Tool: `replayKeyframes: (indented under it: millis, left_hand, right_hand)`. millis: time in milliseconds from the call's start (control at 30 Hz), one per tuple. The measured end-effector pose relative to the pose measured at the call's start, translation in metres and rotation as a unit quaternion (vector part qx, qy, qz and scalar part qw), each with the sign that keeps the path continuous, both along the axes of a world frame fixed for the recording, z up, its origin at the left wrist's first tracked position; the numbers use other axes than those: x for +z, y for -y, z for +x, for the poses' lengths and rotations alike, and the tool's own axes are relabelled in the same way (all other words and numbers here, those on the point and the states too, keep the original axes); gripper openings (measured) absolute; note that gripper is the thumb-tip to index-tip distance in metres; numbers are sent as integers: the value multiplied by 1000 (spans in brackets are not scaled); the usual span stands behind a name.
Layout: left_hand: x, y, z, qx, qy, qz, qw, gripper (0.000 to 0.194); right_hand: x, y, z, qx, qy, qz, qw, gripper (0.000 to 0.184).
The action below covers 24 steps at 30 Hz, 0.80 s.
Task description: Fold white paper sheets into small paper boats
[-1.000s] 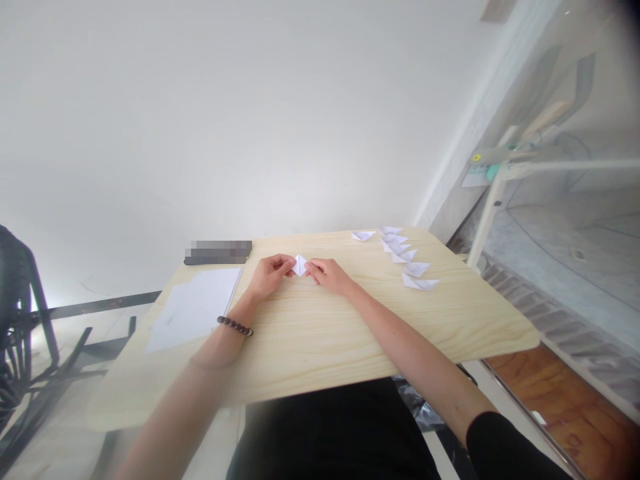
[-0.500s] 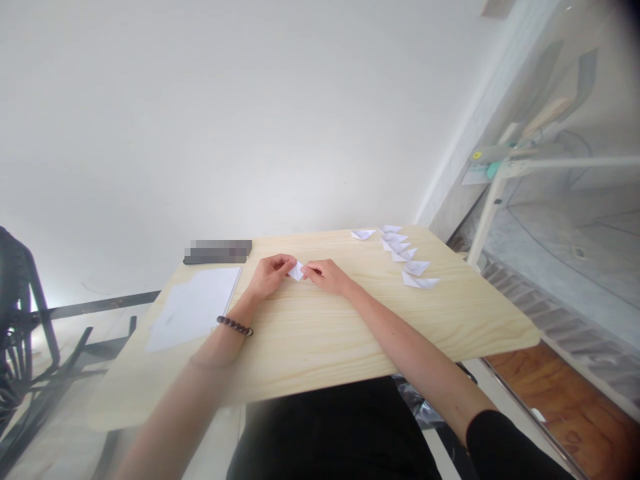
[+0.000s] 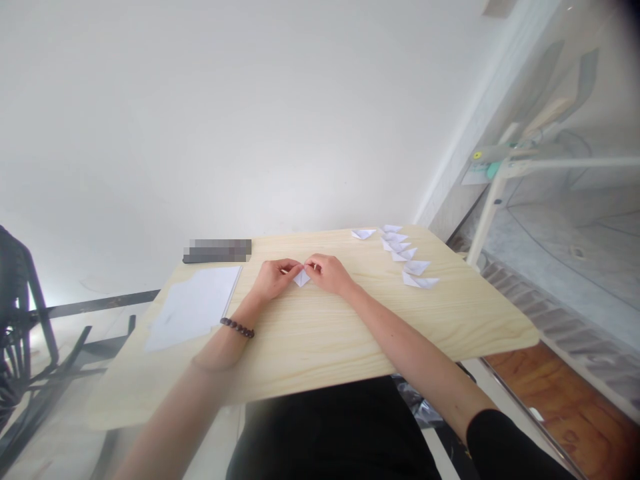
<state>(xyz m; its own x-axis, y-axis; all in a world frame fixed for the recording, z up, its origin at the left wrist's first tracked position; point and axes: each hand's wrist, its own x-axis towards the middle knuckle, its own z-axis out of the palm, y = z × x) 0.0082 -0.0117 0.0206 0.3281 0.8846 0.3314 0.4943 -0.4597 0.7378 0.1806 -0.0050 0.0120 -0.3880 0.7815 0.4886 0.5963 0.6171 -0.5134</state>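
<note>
A small piece of folded white paper [image 3: 301,278] is held between my hands over the middle of the table, its lower corner pointing toward me. My left hand [image 3: 276,277], with a dark bead bracelet at the wrist, pinches its upper left side. Pinching the upper right side is my right hand [image 3: 326,272], fingertips almost meeting those of the left. The fingers cover the paper's top part. To the right, several folded paper boats [image 3: 401,252] stand in a slanting row, and a single paper boat [image 3: 363,235] sits left of them.
The pale wooden table [image 3: 320,340] stands against a white wall. A stack of white paper sheets [image 3: 195,303] lies at left, with a dark, blurred-out box [image 3: 217,252] behind it. A black chair [image 3: 25,320] is at far left, a white metal frame [image 3: 487,217] at right.
Both hands have shifted their pinch to the folded paper's upper edge, fingertips closer together. The paper has turned so one corner points down toward me. The paper boats have not moved.
</note>
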Motion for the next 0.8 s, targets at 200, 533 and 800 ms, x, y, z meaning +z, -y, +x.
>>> replayKeyframes:
  millis: [200, 533, 800]
  left_hand:
    - [1, 0, 2, 7, 6, 7, 1000, 29]
    - [-2, -5, 2, 13, 148, -43, 988, 32]
    - [-3, -8, 3, -7, 286, -48, 957, 26]
  right_hand:
    - [2, 3, -4, -44, 19, 24, 999, 14]
    - [0, -3, -2, -73, -48, 26, 996, 17]
    - [1, -2, -1, -84, -108, 45, 990, 22]
